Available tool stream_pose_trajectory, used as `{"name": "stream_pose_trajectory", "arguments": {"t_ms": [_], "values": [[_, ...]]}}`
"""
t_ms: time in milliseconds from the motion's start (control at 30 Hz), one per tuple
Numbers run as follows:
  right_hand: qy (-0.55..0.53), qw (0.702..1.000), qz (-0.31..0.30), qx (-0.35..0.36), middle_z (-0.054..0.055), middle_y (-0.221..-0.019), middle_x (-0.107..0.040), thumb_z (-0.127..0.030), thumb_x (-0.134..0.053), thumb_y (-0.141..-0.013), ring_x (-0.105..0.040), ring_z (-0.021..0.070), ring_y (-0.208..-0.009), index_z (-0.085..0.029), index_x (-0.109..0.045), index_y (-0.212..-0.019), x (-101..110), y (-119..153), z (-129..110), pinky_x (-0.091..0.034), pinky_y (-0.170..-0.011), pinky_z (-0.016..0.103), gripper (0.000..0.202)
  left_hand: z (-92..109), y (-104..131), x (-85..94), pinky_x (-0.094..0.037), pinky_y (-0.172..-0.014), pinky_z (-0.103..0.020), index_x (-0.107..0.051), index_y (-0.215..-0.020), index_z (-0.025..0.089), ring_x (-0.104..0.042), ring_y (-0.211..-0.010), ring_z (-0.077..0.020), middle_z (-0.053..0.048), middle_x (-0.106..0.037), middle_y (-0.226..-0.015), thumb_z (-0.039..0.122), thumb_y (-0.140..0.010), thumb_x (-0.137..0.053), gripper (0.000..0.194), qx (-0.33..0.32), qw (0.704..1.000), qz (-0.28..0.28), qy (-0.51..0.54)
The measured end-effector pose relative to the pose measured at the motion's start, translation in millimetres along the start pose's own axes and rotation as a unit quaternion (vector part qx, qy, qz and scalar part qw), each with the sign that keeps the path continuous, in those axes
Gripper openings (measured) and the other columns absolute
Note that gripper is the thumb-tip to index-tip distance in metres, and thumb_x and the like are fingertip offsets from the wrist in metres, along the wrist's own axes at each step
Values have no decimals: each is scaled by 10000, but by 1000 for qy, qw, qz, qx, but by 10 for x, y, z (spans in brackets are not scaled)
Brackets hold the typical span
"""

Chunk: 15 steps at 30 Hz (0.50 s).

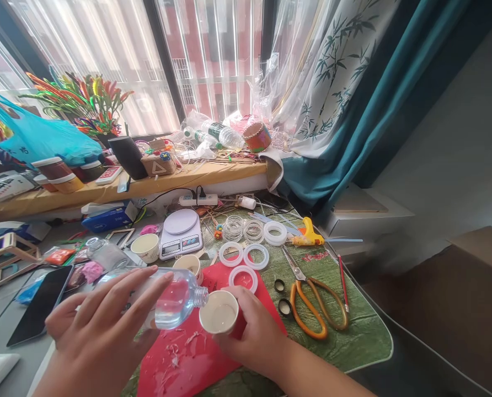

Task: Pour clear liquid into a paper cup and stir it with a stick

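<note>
Bottle [175,309] lies tipped nearly level, grasped by our left hand [105,320], fingers stretched along its side. Neck points at our right hand [256,325], which is wrapped round a paper cup [218,313]. Mouth at the cup's rim; touching or just apart, we cannot tell. Bottle likely has some heft from its clear liquid [172,317] and may slip if wet; best held round the body, behind the neck. Cup we judge light, easily dented: gentle hold on the wall. Textures: bottle glossy, see-through, ridged at the neck; cup pale inside, round-rimmed. Beneath both hands, shiny red sheet [204,369] with whitish scraps [174,353]. Beyond our right hand, smooth milky rings [256,267]; to its right, orange-handled scissors [299,274], metal-bladed.
</note>
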State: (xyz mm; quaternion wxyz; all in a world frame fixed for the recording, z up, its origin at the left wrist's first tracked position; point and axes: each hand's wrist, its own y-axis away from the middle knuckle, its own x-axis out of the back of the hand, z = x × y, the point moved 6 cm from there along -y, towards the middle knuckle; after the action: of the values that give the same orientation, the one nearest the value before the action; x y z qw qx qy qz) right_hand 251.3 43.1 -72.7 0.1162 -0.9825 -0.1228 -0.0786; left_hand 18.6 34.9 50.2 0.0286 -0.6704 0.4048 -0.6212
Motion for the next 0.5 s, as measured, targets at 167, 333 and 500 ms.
{"name": "stream_pose_trajectory", "arguments": {"t_ms": [167, 333, 500], "values": [[-21, 1000, -1, -14, 54, -1239, -733, -181, -820, -788, -698, 274, -1147, -267, -666, -1285, 12, -2, -1, -549, -999, 394, 528, -20, 39, -73, -481, -1043, -531, -518, -1587, 428, -745, -1157, -379, -59, -747, -1392, 239, -979, -681, 657, 9, 1000, 11, 18], [-32, 999, 0, -8, 44, -1240, -739, -206, -832, -808, -701, 272, -1158, -275, -673, -1277, 21, 3, -3, -551, -1014, 393, 500, 98, 34, -122, -478, -1002, -471, -490, -1566, 363, -730, -1189, -355, -110, -737, -1358, 205, -1016, -637, 591, 20, 999, 5, 40], [-26, 1000, -4, -8, 41, -1262, -739, -191, -832, -808, -702, 270, -1168, -287, -667, -1299, 8, 7, 4, -552, -1012, 385, 527, 164, 46, -132, -465, -1019, -442, -541, -1492, 315, -703, -1202, -341, -119, -730, -1324, 200, -1025, -604, 485, 10, 999, 6, 36]]}}
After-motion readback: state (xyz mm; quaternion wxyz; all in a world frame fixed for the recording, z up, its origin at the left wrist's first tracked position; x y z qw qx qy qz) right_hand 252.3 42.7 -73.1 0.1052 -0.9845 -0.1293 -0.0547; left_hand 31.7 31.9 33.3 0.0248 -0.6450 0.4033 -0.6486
